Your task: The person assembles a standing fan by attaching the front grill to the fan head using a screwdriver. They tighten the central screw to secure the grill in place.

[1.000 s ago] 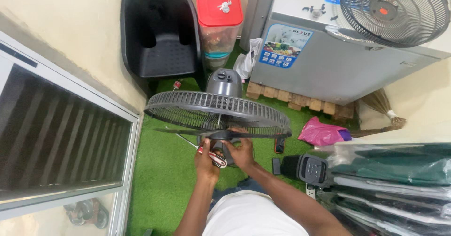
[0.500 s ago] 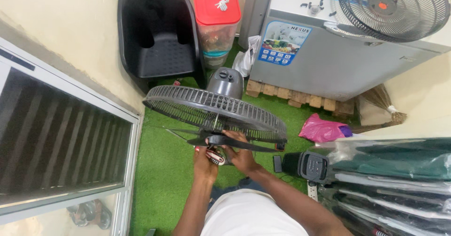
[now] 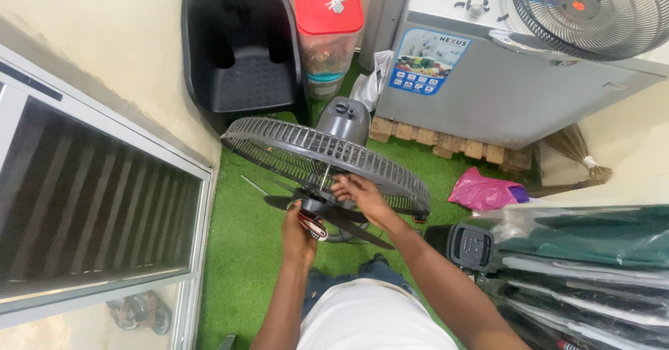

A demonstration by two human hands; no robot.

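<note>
Where things sit around my fan

The fan (image 3: 324,158) stands on the grass mat (image 3: 251,252) before me. Behind it are a chair (image 3: 240,50) and a jar (image 3: 327,33). A freezer (image 3: 502,92) sits right, a window (image 3: 83,210) left.

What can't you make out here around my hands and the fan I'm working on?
Head view only:
- The tool tip: the left hand wraps a red-and-black handle; the blades hide its working end.
- The right hand fingertips, tucked behind the fan grille.
- The hub under the dark blades: covered by both hands.
- The fan's base: hidden by the blades and hands.
- The second fan on the grey freezer: cut off by the top edge.
</note>
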